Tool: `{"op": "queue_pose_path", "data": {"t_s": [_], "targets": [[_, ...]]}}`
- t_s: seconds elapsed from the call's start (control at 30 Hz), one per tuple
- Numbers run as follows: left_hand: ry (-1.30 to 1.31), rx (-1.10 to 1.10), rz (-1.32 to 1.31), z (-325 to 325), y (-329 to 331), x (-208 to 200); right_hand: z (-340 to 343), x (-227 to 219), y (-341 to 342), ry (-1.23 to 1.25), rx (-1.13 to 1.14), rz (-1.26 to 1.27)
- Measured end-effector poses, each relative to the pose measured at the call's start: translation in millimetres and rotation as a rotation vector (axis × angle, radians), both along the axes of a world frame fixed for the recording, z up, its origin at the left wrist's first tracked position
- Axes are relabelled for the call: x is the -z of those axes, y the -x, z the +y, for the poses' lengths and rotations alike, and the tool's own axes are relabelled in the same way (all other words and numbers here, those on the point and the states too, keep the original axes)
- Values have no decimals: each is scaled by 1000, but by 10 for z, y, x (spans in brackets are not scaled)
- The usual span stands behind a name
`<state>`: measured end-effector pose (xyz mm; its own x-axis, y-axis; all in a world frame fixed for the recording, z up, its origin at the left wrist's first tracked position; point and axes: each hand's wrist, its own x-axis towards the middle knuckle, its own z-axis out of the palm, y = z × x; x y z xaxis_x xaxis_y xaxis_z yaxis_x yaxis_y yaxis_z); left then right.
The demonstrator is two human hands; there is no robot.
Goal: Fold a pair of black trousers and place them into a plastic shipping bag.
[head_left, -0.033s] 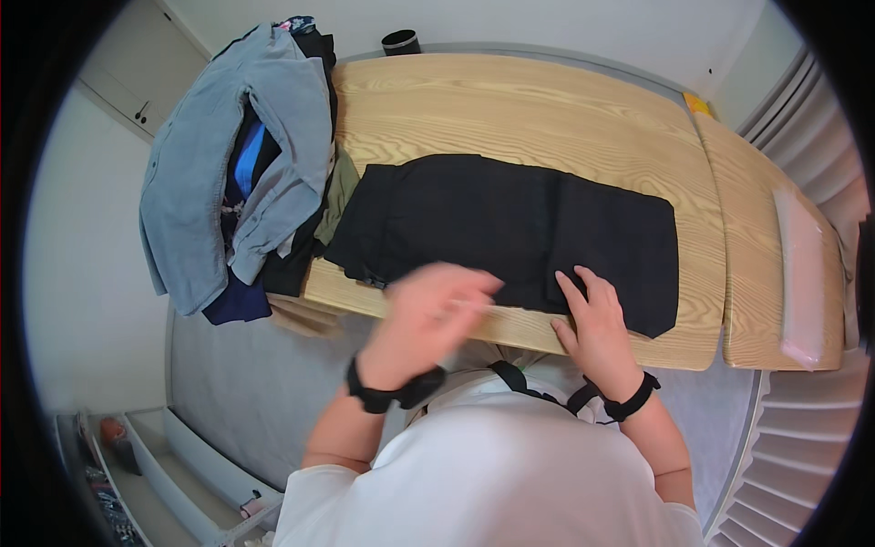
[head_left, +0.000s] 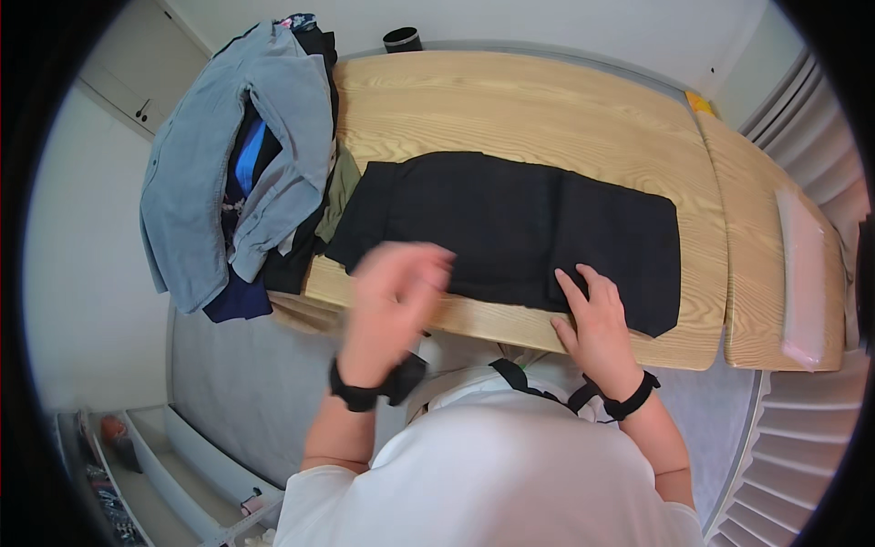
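Observation:
A pair of black trousers point(head_left: 474, 219) lies folded lengthwise on the wooden table, with one end doubled over at the right. My right hand point(head_left: 592, 314) rests on the near edge of that doubled part, fingers spread and holding nothing. Over the near left part of the trousers is my left hand point(head_left: 396, 292), smeared by motion. Its fingers look curled, but whether they hold anything is not clear. It hides some of the trousers' near edge.
A heap of clothes with a grey-blue shirt point(head_left: 191, 182) on top covers the table's left end. An olive garment point(head_left: 340, 196) pokes out beside it. A black bin point(head_left: 402, 39) stands behind the table. Clear plastic packaging point(head_left: 802, 283) lies on the right-hand table section.
My left hand has moved left along the near edge of the trousers. My right hand stays in place, and the trousers lie nearly as before.

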<state>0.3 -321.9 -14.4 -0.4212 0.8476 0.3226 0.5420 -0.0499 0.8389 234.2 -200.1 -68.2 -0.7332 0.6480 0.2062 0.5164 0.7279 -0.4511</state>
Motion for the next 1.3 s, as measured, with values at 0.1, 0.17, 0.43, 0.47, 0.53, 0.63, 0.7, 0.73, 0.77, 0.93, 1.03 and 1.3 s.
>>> {"op": "queue_pose_path", "data": {"t_s": [0.1,0.17,0.43,0.47,0.53,0.63,0.7,0.73,0.77,0.93,1.03,1.3], "targets": [[50,-574,257,-297,637,270,-42,14,17,-109,29,-24],[184,-656,205,-553,960,653,-61,21,66,-138,53,-52],[73,-452,-986,-258,822,592,-39,66,27,-133,54,-44],[14,-451,-1007,-179,832,589,-39,76,34,-128,57,-37],[-94,-416,-1034,-113,806,507,-36,67,28,-132,60,-33],[-179,-328,-971,-59,899,419,-42,71,25,-132,86,-27],[-310,-173,-833,202,589,1,-34,93,24,-140,59,-9],[-328,-130,-763,300,475,-169,-33,100,35,-143,52,6],[-348,-84,-695,409,319,-364,-34,94,28,-155,48,13],[-184,270,-448,1049,-594,-833,-9,224,-4,-210,74,34],[-24,664,-404,1340,-953,-639,-34,206,-17,-182,49,-42],[177,541,-263,1323,-583,-345,-21,395,-114,-99,3,193]]}}
